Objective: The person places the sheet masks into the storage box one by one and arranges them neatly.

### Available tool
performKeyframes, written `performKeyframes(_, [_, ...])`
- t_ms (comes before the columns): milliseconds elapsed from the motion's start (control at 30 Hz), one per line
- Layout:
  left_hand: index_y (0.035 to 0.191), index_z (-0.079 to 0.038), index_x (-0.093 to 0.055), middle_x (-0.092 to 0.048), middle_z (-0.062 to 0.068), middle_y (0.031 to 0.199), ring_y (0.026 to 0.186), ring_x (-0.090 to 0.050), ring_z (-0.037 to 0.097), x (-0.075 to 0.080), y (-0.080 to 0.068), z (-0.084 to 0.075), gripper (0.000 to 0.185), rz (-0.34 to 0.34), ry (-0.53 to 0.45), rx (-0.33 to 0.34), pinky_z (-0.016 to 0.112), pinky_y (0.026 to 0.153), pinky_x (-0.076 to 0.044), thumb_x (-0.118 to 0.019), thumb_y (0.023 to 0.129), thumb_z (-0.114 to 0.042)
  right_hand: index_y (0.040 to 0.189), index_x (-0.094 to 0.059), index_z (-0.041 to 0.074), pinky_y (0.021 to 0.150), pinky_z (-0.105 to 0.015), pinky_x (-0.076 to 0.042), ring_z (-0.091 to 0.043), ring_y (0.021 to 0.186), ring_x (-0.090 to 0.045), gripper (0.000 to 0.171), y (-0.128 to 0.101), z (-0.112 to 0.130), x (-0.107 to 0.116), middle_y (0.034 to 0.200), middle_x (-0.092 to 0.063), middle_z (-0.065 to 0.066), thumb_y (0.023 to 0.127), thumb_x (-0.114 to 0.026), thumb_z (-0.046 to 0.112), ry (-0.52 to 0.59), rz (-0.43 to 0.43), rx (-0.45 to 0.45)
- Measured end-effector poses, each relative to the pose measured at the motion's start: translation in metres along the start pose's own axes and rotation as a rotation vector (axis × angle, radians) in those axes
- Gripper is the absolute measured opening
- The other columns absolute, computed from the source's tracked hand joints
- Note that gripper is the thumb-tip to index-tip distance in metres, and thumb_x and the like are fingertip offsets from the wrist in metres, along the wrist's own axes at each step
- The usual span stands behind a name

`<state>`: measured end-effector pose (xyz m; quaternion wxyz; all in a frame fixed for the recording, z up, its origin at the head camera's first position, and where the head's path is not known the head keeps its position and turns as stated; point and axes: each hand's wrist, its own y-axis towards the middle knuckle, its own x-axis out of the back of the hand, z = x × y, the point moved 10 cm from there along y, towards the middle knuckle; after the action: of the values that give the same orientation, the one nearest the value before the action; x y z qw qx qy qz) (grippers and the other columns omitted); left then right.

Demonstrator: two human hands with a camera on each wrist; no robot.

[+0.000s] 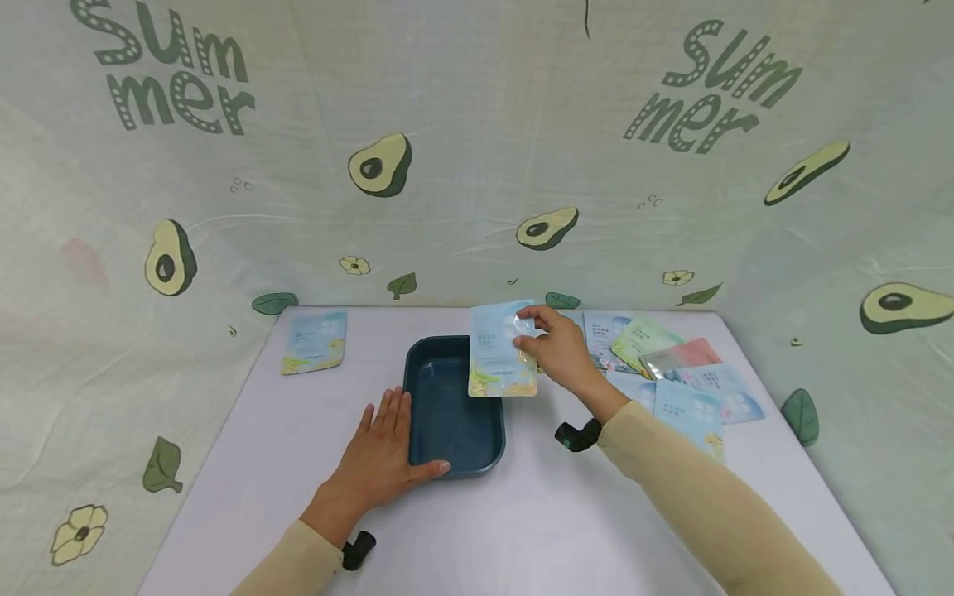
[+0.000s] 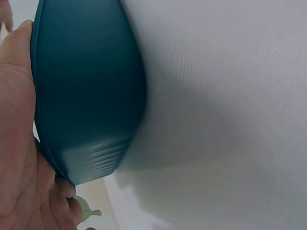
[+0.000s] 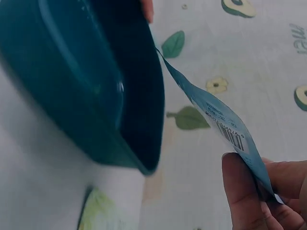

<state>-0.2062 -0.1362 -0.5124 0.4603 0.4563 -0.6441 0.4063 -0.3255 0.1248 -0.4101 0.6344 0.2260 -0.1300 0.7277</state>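
Observation:
My right hand (image 1: 561, 346) pinches a flat light-blue sachet (image 1: 495, 352) by its right edge, thumb on one face and fingers on the other. The sachet stands upright over the right side of a dark blue tray (image 1: 440, 463); its barcode side faces the right wrist view. No contents show in the visible part of the tray's inside. My left hand (image 1: 380, 455) rests against the tray, its straight fingers along the left wall and the thumb over the near rim. In the left wrist view, the palm lies beside the tray's outer wall (image 2: 86, 86).
One similar blue sachet (image 1: 315, 342) lies at the table's far left. On the right, several sachets overlap, among them a green one (image 1: 643, 341), a pink one (image 1: 681, 358) and a blue one (image 1: 689, 414) near my right sleeve. A printed cloth (image 1: 462, 265) hangs behind the table.

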Motion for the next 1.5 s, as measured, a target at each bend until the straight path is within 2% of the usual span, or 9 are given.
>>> performKeyframes(133, [0.166,0.006,-0.016,-0.013,0.023,0.175,0.164,-0.011,0.039,0.0,0.0,0.001,0.134,0.002,0.015,0.0,0.062,0.131,-0.013,-0.05,0.083,-0.094,0.136,-0.066,0.013,0.07,-0.032,-0.056,-0.032,0.106,-0.072,0.039,0.006,0.004,-0.032,0.141,-0.066,-0.02,0.098,-0.075,0.012,0.006,0.033,-0.011])
performKeyframes(267, [0.166,0.006,-0.016,-0.014,0.023,0.175,0.164,-0.011,0.04,0.001,0.0,0.0,0.134,0.003,0.021,-0.001,0.062,0.131,-0.013,-0.051,0.083,-0.094,0.134,-0.068,0.016,0.09,-0.044,-0.059,-0.035,0.138,-0.058,0.037,0.007,0.002,-0.065,0.146,-0.063,-0.019,0.098,-0.076,0.015,-0.018,0.067,-0.022])
performKeyframes(333, [0.166,0.006,-0.016,-0.014,0.023,0.175,0.164,-0.011,0.04,0.001,0.0,0.0,0.134,0.004,0.026,-0.001,0.063,0.131,-0.012,-0.051,0.083,-0.094,0.133,-0.068,0.015,0.099,-0.051,-0.057,-0.036,0.141,-0.055,0.036,0.007,0.001,-0.079,0.145,-0.064,-0.019,0.098,-0.076,0.015,-0.027,0.081,-0.023])
performKeyframes(500, [0.166,0.006,-0.016,-0.014,0.023,0.175,0.164,-0.01,0.04,0.001,0.0,-0.001,0.133,0.007,0.035,-0.006,0.063,0.131,-0.012,-0.05,0.083,-0.093,0.13,-0.069,0.011,0.103,-0.054,-0.055,-0.038,0.13,-0.063,0.033,0.006,-0.001,-0.105,0.138,-0.067,-0.022,0.098,-0.075,0.011,-0.059,0.101,-0.011])
performKeyframes(667, [0.166,0.006,-0.017,-0.014,0.023,0.175,0.164,-0.011,0.039,0.003,0.0,-0.001,0.133,0.006,0.054,-0.02,0.063,0.131,-0.013,-0.047,0.083,-0.095,0.129,-0.068,0.009,0.09,-0.049,-0.057,-0.037,0.112,-0.068,0.033,0.004,-0.006,-0.119,0.133,-0.068,-0.022,0.097,-0.075,0.01,-0.096,0.122,-0.035])
performKeyframes(867, [0.166,0.006,-0.018,-0.016,0.023,0.175,0.164,-0.012,0.04,0.003,0.0,-0.001,0.133,0.008,0.057,-0.029,0.063,0.13,-0.013,-0.047,0.084,-0.094,0.134,-0.066,0.008,0.086,-0.042,-0.059,-0.031,0.108,-0.07,0.04,0.003,-0.01,-0.131,0.134,-0.068,-0.021,0.095,-0.073,0.007,-0.148,0.229,-0.058])
performKeyframes(1067, [0.166,0.006,-0.017,-0.013,0.024,0.175,0.164,-0.011,0.04,0.001,0.0,-0.001,0.134,0.014,0.04,-0.029,0.064,0.13,-0.013,-0.046,0.084,-0.095,0.137,-0.064,0.006,0.062,-0.03,-0.055,-0.018,0.069,-0.067,0.046,0.003,-0.004,-0.139,0.109,-0.073,-0.015,0.093,-0.077,0.006,-0.341,0.331,0.01])
performKeyframes(1200, [0.166,0.006,-0.017,-0.013,0.024,0.175,0.164,-0.011,0.04,0.002,-0.001,-0.001,0.133,0.008,0.034,-0.032,0.064,0.13,-0.014,-0.046,0.084,-0.095,0.136,-0.065,0.007,0.057,-0.025,-0.051,-0.013,0.062,-0.062,0.047,0.003,-0.005,-0.139,0.101,-0.072,-0.012,0.091,-0.08,0.007,-0.417,0.324,0.016])
performKeyframes(1500, [0.166,0.006,-0.017,-0.014,0.024,0.175,0.164,-0.012,0.04,0.001,0.0,-0.001,0.133,0.006,0.021,-0.037,0.064,0.13,-0.014,-0.048,0.084,-0.094,0.14,-0.063,0.006,0.056,-0.027,-0.056,-0.013,0.054,-0.066,0.051,0.004,-0.014,-0.136,0.094,-0.074,-0.01,0.092,-0.081,0.006,-0.36,0.277,-0.066])
